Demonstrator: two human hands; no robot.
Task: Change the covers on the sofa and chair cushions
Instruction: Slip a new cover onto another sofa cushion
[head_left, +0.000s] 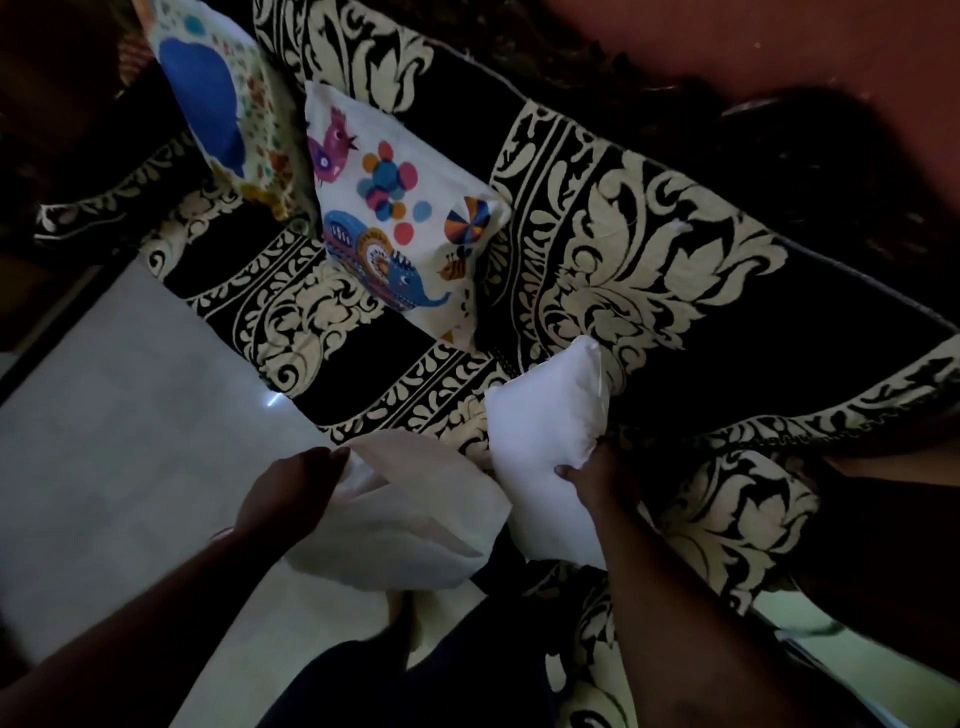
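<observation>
White bare cushion insert (545, 441) at the sofa (649, 270) seat's front edge, gripped by the right hand (597, 478). Left hand (291, 488), fingers curled, pinches a loose pale cover (410, 519) beside it. Two printed cushions (395, 218) lean against the backrest.

the sofa cover (649, 270) is black with cream leaf swirls. one cushion (400, 218) is white with a pink bird, dots and a blue elephant. another cushion (218, 98) has a big blue shape. the bare pillow (545, 436) is plain white.
</observation>
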